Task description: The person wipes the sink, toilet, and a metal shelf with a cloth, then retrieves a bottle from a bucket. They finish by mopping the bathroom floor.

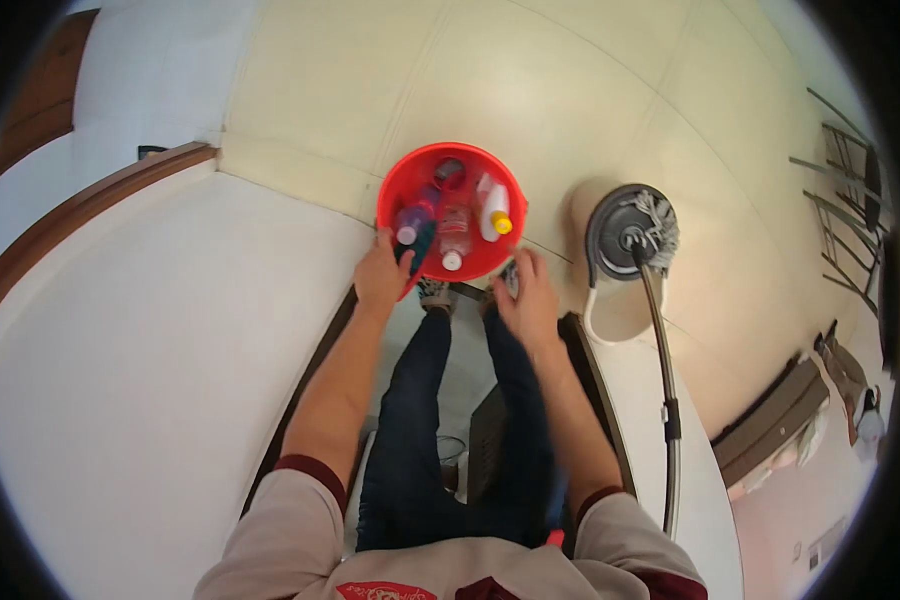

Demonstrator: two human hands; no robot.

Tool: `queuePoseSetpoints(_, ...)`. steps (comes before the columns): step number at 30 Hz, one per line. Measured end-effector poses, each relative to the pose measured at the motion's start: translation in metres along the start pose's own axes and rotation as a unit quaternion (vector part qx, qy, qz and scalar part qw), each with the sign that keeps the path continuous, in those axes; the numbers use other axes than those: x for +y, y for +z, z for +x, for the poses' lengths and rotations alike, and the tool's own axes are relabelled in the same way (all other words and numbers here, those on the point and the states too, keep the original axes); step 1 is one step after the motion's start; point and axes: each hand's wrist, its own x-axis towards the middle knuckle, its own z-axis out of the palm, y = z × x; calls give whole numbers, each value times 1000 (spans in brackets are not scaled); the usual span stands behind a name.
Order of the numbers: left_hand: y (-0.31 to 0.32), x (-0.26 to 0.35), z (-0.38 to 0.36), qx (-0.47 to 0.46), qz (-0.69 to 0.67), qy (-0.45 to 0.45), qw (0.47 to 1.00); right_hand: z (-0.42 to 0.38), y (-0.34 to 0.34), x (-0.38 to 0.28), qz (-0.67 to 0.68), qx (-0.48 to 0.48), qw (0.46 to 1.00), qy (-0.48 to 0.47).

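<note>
A red bucket (519,205) sits in front of my feet. Inside are a clear bottle with a white cap (455,235), a white bottle with a yellow cap (491,210), a purplish bottle (413,217) and a dark item, perhaps a cloth (423,248). My left hand (378,272) is closed on the bucket's near left rim, beside the dark item. Just off the near right side of the bucket is my right hand (531,300), its fingers bent but apart, with no held thing visible. Part of a shoe shows behind those fingers.
To the right stands a mop bucket (590,215) with a grey mop head (658,225) on its wringer; the mop handle (667,400) slants toward me. White surfaces flank my legs. Metal-legged chairs (850,200) and a dark bench (773,420) are at far right.
</note>
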Motion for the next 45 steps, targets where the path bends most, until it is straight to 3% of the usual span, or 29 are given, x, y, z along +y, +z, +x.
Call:
queuePoseSetpoints(2,-2,8,14,14,11,24,1000,-56,-17,1,62,-16,996,62)
queuePoseSetpoints(4,13,4,30,-30,20,31,999,-104,-35,-2,103,-22,987,118)
queuePoseSetpoints(7,18,8,44,-36,25,46,998,-163,-50,14,98,4,984,152)
queuePoseSetpoints(13,-43,38,23,22,1,68,997,-240,-73,27,130,57,960,239)
queuePoseSetpoints(20,-117,78,-70,117,-33,154,981,-345,-32,-18,226,132,936,236)
queuePoseSetpoints(25,-142,118,-141,127,-17,335,934,-398,-4,-55,262,233,916,193)
queuePoseSetpoints(31,-128,146,-257,48,-74,507,857,-391,5,-27,140,317,928,136)
queuePoseSetpoints(36,-149,160,-376,-136,-150,492,847,-439,-13,-24,25,386,919,75)
queuePoseSetpoints(38,-163,164,-429,-165,-177,523,817,-465,-17,-23,128,409,902,55)
queuePoseSetpoints(41,-212,187,-511,-249,-62,591,765,-539,-20,-48,285,439,850,63)
queuePoseSetpoints(42,-231,191,-535,-298,-90,582,751,-561,-23,-55,336,450,825,68)
queuePoseSetpoints(43,-247,194,-558,-349,-115,570,735,-576,-6,-37,446,422,789,37)
queuePoseSetpoints(45,-254,198,-580,-427,-188,549,693,-625,-17,-77,575,433,694,11)
